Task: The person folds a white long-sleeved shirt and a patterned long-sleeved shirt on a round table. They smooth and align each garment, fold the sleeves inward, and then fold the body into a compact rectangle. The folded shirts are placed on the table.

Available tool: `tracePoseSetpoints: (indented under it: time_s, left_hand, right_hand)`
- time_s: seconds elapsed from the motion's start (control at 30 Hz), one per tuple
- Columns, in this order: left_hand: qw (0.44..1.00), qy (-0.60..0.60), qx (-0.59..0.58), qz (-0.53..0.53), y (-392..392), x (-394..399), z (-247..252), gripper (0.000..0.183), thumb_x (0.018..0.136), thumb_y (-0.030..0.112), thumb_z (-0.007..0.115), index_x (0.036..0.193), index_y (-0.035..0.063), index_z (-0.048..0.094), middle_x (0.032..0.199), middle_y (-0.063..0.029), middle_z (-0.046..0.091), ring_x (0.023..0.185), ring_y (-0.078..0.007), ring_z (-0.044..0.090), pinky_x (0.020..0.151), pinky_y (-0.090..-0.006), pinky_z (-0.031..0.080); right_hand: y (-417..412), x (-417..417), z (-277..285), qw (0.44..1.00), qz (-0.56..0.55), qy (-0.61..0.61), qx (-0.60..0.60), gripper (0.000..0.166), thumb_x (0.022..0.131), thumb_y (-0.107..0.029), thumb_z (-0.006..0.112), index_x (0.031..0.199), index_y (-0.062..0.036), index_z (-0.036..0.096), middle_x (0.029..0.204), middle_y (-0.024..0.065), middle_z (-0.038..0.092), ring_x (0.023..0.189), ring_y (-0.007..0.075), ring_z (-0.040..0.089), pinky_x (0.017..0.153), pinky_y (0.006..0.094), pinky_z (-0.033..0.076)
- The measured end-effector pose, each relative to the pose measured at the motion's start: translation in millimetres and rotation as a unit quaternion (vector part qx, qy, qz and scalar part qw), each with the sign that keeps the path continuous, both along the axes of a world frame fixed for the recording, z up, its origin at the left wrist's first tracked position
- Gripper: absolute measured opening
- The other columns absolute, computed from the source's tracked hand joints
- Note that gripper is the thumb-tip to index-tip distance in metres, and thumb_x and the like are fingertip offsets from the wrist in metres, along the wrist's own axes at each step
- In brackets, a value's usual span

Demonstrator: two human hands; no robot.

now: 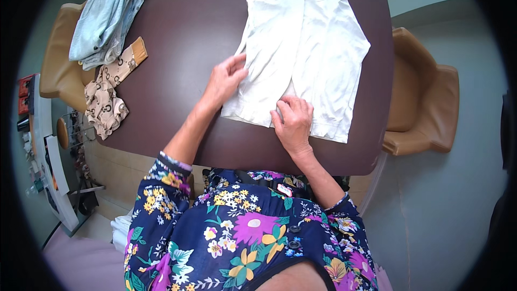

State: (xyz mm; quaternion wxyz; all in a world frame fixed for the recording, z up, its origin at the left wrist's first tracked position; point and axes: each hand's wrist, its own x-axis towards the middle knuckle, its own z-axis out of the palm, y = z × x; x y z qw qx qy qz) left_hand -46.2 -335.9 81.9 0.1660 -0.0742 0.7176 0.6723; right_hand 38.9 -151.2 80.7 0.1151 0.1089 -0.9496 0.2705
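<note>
A white long-sleeved-looking garment (319, 56) lies spread on the dark brown table (173, 68), its collar at the far side and its hem towards me. Down its middle runs an edge that parts near the hem. At its left side my left hand (228, 76) touches the cloth with its fingertips, fingers slightly bent. My right hand (294, 121) rests on the hem near the parting, its fingers curled; whether cloth is pinched under them cannot be told.
Stacked light-blue and grey clothes (103, 20) lie at the table's far left edge, beside a crumpled tan patterned garment (107, 105). Tan chairs stand at the left (60, 56) and right (428, 97). A cluttered white shelf (56, 169) is at the lower left.
</note>
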Motion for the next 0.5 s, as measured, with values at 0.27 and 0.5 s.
tracePoseSetpoints:
  time_s: [0.27,0.5]
  left_hand:
    - [0.944,0.179,-0.278,0.007,-7,37,18,0.032,0.078,0.006,0.06,0.109,0.0004,0.056,0.09,-0.0085,0.062,0.064,-0.0129,0.056,0.058,-0.0263,0.046]
    - [0.936,0.13,-0.238,-0.223,22,48,34,0.017,0.073,0.013,0.067,0.082,0.0027,0.058,0.065,-0.0102,0.058,0.061,-0.0245,0.058,0.056,-0.0328,0.046]
  right_hand:
    - [14,23,-4,1.0,0.011,-0.012,-0.012,0.026,0.065,-0.007,0.064,0.091,-0.0061,0.06,0.084,0.0068,0.053,0.081,0.0242,0.052,0.074,0.038,0.037]
    - [16,18,-5,0.999,0.034,0.001,-0.024,0.027,0.067,-0.002,0.058,0.094,-0.0055,0.059,0.081,0.0056,0.053,0.079,0.0233,0.052,0.072,0.036,0.037]
